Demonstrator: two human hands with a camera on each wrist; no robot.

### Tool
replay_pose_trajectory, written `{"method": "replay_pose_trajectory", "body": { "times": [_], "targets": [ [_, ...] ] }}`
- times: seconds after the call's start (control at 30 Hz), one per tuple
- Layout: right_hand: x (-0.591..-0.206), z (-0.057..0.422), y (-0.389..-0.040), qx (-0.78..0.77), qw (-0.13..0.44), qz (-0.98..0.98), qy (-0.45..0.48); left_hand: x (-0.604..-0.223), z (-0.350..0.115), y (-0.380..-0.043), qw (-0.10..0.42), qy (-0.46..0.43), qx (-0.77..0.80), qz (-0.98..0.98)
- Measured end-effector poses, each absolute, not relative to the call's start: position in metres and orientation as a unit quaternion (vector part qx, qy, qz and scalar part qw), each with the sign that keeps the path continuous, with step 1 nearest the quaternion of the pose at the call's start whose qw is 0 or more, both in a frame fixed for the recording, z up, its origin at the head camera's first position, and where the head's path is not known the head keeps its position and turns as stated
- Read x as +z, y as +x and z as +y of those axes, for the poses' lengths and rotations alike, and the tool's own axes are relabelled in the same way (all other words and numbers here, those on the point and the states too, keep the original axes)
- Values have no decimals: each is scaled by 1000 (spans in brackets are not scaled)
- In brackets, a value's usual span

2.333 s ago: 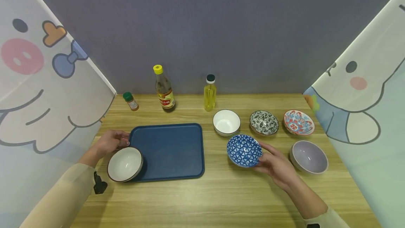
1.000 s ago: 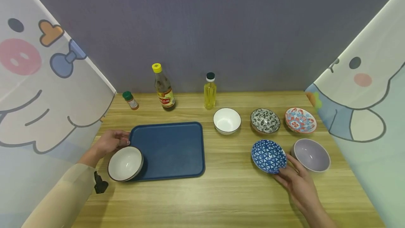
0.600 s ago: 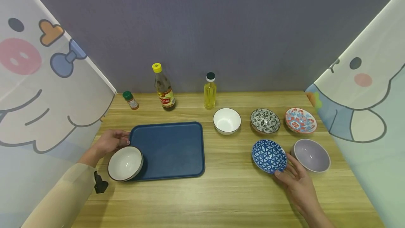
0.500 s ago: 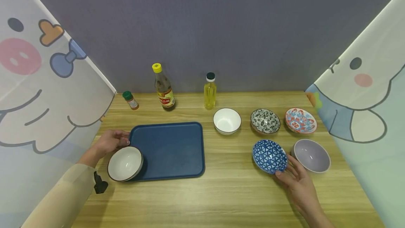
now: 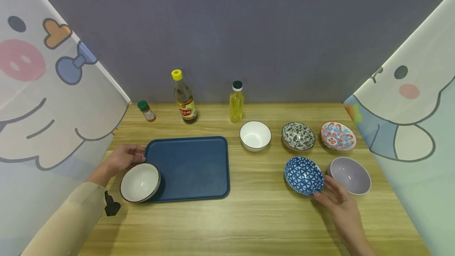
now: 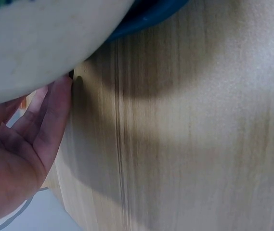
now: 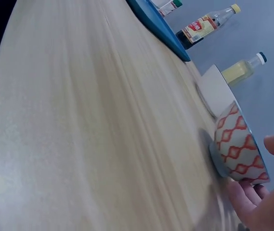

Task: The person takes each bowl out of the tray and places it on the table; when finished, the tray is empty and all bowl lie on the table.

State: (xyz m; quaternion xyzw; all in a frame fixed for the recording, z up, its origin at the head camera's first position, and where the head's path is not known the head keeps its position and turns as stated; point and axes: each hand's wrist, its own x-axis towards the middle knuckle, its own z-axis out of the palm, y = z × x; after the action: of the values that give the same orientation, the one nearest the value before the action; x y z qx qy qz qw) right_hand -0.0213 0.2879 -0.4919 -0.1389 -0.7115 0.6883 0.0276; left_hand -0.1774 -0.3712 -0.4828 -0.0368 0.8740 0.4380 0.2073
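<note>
My right hand [image 5: 339, 204] is at the right side of the blue-and-white triangle-patterned bowl [image 5: 303, 176]. In the right wrist view, this bowl's red-patterned outside [image 7: 240, 149] stands upright, with fingertips against its lower side and the thumb apart from the rim. My left hand [image 5: 122, 159] lies at the left edge of the blue tray [image 5: 192, 169], fingers extended. Just in front of that hand is a white bowl with a dark rim [image 5: 140, 183], overlapping the tray's near left corner. The left wrist view shows my left fingers [image 6: 52, 115] partly hidden behind the bowl.
Behind the blue bowl stand a white bowl [image 5: 255, 136], a black-and-white floral bowl [image 5: 298, 136] and a red-blue patterned bowl [image 5: 338, 136]. A lilac bowl [image 5: 350, 175] is close right of my hand. Farther back are a green-capped jar [image 5: 146, 111], a sauce bottle [image 5: 185, 100] and an oil bottle [image 5: 236, 104].
My right hand has carried the blue bowl rightward, to in front of the floral bowl, and has since eased its grip, thumb drawing off the rim. My left hand has stayed by the tray.
</note>
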Motion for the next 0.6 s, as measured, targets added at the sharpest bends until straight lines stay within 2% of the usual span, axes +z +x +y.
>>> {"method": "replay_pose_trajectory", "body": {
  "times": [0.3,0.6],
  "targets": [
    [-475,292,-20,698,104,-706,-59,-482,-371,-177,211,-36,435,875],
    [-444,270,-40,650,69,-757,4,-485,-372,-179,210,-35,437,874]
  ]
}}
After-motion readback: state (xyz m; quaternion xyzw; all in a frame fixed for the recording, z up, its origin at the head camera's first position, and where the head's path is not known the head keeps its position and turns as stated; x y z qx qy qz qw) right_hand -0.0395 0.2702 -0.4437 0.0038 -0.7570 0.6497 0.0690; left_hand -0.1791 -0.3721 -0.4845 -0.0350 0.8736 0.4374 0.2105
